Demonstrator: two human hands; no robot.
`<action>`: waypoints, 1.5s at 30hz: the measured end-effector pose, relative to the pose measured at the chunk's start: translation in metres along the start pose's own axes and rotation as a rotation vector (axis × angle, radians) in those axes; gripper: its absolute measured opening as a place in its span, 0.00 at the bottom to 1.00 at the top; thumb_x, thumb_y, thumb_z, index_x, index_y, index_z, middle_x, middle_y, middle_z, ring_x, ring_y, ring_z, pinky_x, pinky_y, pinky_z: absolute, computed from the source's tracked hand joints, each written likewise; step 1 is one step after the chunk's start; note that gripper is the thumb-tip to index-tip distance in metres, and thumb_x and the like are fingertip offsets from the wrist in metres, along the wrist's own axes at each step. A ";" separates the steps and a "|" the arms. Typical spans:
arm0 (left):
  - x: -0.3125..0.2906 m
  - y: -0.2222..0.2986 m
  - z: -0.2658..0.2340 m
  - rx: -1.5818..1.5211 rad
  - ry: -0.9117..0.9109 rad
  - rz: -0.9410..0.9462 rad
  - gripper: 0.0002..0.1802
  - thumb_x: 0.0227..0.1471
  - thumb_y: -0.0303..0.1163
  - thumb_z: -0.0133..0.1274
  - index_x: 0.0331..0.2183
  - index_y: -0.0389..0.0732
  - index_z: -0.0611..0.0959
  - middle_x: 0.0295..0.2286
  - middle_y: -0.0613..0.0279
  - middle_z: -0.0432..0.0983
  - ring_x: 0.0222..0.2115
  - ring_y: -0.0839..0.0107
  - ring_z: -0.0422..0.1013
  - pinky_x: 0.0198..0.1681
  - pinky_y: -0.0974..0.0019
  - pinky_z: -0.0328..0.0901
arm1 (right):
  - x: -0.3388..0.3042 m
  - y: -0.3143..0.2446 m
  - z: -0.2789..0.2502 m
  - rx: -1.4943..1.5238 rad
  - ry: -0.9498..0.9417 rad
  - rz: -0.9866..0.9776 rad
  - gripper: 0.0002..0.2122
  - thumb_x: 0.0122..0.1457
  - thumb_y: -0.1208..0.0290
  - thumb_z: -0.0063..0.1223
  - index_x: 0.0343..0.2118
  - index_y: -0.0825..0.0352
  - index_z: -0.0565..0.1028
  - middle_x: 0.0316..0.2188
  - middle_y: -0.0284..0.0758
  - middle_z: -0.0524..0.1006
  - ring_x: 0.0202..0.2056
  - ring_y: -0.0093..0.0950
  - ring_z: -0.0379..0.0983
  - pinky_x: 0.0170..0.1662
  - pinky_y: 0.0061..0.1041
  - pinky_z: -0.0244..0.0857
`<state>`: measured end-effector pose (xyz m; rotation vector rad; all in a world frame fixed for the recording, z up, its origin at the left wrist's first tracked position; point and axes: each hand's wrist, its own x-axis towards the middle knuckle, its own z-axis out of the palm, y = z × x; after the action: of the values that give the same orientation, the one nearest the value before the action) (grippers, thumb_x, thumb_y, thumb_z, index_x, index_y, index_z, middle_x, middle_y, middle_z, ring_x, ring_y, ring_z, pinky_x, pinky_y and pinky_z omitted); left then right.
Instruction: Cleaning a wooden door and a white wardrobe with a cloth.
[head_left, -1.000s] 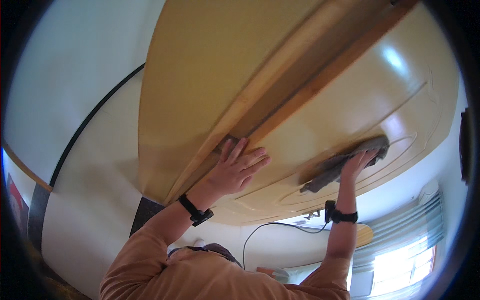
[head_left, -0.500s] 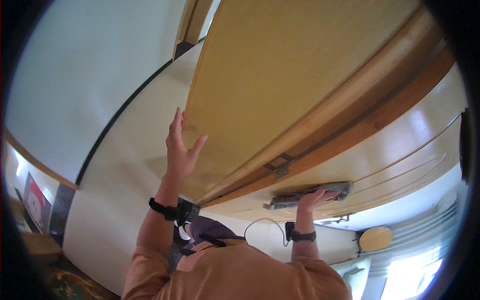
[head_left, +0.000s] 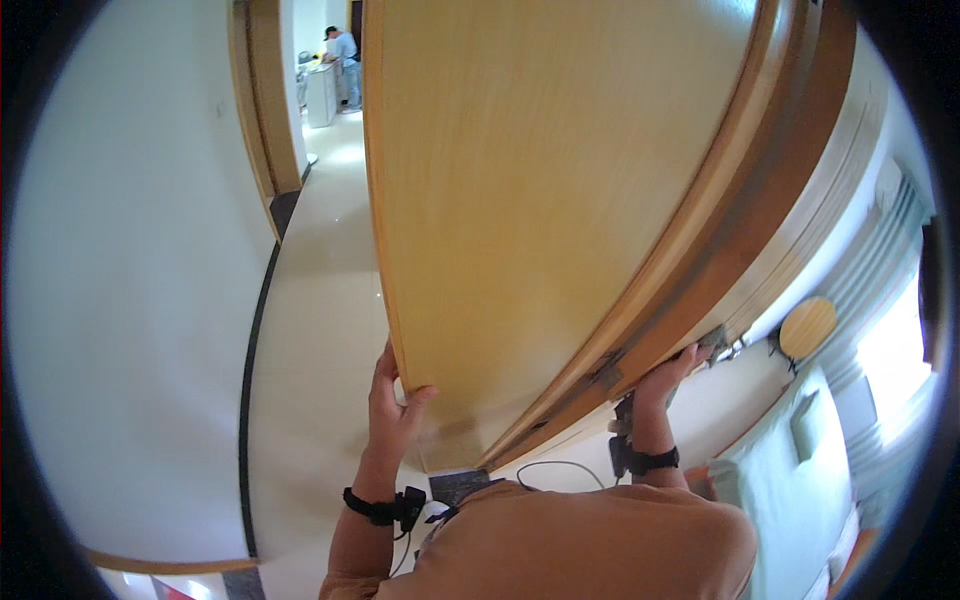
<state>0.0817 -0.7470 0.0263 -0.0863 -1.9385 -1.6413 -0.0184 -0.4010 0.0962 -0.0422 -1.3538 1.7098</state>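
A tall, pale wooden door (head_left: 540, 200) stands before me. My left hand (head_left: 393, 410) grips its left edge low down, with the thumb on the face and the fingers going behind the edge. On the other side, beside the brown wooden frame (head_left: 740, 250), my right hand (head_left: 660, 385) is closed on a grey fuzzy cleaning pad (head_left: 713, 340). Most of the pad is hidden by the hand and frame. A metal latch fitting (head_left: 607, 372) sits in the frame close to that hand. Both wrists wear black straps with small devices.
A white wall (head_left: 130, 300) with a dark skirting runs along the left. Pale tiled floor (head_left: 320, 350) leads to a far room where a person (head_left: 346, 65) bends over a counter. At right are a bed (head_left: 790, 480), a round wooden stool top (head_left: 808, 328) and curtains (head_left: 855, 270).
The view has swung, bringing the far room and bed into sight. My left hand has gone from open beside the door edge to gripping it. My right hand and the pad are now by the frame.
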 end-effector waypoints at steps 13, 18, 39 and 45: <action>0.016 -0.015 0.015 0.063 -0.060 0.162 0.45 0.40 0.45 0.65 0.54 0.36 0.62 0.39 0.56 0.61 0.40 0.65 0.65 0.42 0.64 0.65 | -0.047 -0.008 -0.048 -0.564 -0.163 -0.032 0.20 0.58 0.70 0.46 0.51 0.73 0.60 0.48 0.43 0.62 0.50 0.35 0.60 0.53 0.30 0.54; 0.013 -0.014 0.022 0.038 -0.098 0.216 0.44 0.42 0.43 0.63 0.55 0.37 0.60 0.39 0.54 0.60 0.41 0.64 0.63 0.44 0.63 0.64 | -0.128 -0.064 -0.057 -0.627 -0.254 0.179 0.12 0.60 0.72 0.45 0.45 0.70 0.66 0.34 0.37 0.71 0.38 0.26 0.67 0.42 0.25 0.62; -0.063 0.084 0.114 -0.239 -1.400 0.139 0.17 0.49 0.35 0.57 0.40 0.39 0.75 0.31 0.54 0.75 0.36 0.57 0.71 0.40 0.62 0.64 | -0.137 -0.187 -0.101 -0.485 -0.786 0.038 0.08 0.55 0.87 0.42 0.37 0.73 0.70 0.25 0.42 0.76 0.25 0.30 0.75 0.30 0.24 0.68; -0.040 0.080 0.099 -0.264 -1.120 0.099 0.14 0.46 0.25 0.54 0.38 0.37 0.75 0.30 0.51 0.76 0.32 0.57 0.73 0.36 0.63 0.66 | -0.116 -0.177 -0.104 -0.734 -0.745 0.027 0.08 0.57 0.82 0.45 0.39 0.72 0.72 0.24 0.42 0.77 0.26 0.25 0.74 0.30 0.23 0.67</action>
<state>0.1092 -0.6249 0.0713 -1.4399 -2.3340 -1.9564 0.2135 -0.4058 0.1372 0.1781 -2.4874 1.1847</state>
